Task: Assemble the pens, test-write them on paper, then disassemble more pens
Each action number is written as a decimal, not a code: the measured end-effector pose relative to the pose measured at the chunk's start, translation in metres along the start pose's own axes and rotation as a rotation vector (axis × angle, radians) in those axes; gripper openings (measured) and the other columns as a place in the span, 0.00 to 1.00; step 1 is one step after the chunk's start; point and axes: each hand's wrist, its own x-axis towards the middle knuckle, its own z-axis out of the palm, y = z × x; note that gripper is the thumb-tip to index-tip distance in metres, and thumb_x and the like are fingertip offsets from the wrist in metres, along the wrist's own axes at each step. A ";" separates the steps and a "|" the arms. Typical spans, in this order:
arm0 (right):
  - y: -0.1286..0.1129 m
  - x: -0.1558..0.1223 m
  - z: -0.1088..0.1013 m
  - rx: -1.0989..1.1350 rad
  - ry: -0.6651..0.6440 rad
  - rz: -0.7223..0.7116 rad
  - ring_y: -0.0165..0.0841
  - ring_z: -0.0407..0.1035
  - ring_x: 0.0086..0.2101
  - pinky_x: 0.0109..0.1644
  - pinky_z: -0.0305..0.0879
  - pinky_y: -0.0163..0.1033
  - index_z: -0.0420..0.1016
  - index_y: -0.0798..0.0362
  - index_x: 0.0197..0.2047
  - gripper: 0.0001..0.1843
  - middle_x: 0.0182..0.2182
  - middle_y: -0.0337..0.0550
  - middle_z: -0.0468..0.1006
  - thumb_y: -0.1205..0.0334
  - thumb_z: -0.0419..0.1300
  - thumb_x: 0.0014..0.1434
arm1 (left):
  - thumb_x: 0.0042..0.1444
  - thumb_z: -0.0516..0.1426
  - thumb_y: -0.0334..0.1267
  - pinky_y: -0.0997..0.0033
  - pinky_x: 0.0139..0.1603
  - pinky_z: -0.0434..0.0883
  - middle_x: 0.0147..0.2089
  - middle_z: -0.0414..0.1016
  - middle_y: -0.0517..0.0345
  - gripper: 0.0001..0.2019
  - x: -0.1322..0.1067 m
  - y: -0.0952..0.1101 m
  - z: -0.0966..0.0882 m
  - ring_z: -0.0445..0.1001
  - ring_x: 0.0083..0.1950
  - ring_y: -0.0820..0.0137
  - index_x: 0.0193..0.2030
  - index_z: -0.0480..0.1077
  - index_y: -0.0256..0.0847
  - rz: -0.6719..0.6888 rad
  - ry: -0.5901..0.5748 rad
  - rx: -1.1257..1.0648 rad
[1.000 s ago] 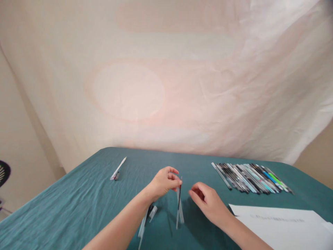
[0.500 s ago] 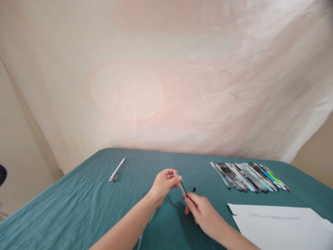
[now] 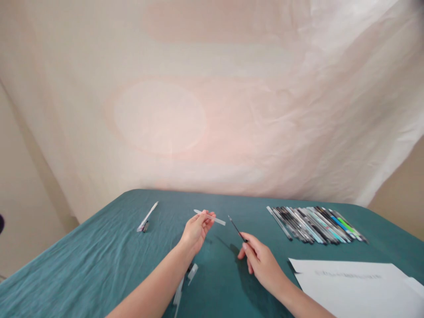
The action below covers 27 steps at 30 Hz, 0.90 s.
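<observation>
My left hand pinches a clear pen barrel, held level above the teal tablecloth. My right hand grips a thin black ink refill by its lower end, its tip slanting up and left toward the barrel. Barrel and refill are apart, with a small gap between them. Under my left forearm lie clear pen parts on the cloth.
A row of several pens lies at the back right. White paper sheets cover the front right corner. A single white pen rests at the back left. A pale cloth backdrop hangs behind the table.
The barrel and the refill were together in both hands half a second ago; they have been pulled apart, the left hand lifting the barrel left, the right hand keeping the refill.
</observation>
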 end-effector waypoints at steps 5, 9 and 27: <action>0.001 -0.001 0.000 -0.044 -0.001 -0.039 0.25 0.61 0.15 0.20 0.59 0.31 0.62 0.54 0.51 0.21 0.24 0.37 0.72 0.54 0.43 0.59 | 0.53 0.54 0.28 0.78 0.35 0.73 0.33 0.75 0.48 0.02 0.014 0.004 -0.012 0.74 0.34 0.74 0.30 0.66 0.33 0.041 0.070 -0.096; 0.003 -0.001 0.000 -0.062 -0.010 -0.044 0.25 0.61 0.15 0.21 0.58 0.31 0.63 0.53 0.50 0.20 0.23 0.37 0.72 0.55 0.43 0.59 | 0.54 0.52 0.27 0.78 0.33 0.73 0.32 0.74 0.47 0.04 0.017 0.005 -0.014 0.74 0.32 0.74 0.30 0.65 0.31 0.036 0.091 -0.096; -0.010 0.003 -0.018 -0.235 0.061 -0.223 0.31 0.68 0.30 0.35 0.62 0.35 0.71 0.52 0.43 0.15 0.28 0.41 0.74 0.61 0.47 0.58 | 0.49 0.58 0.35 0.78 0.30 0.73 0.34 0.74 0.49 0.08 -0.006 0.002 0.005 0.73 0.29 0.75 0.35 0.69 0.32 -0.055 0.001 0.036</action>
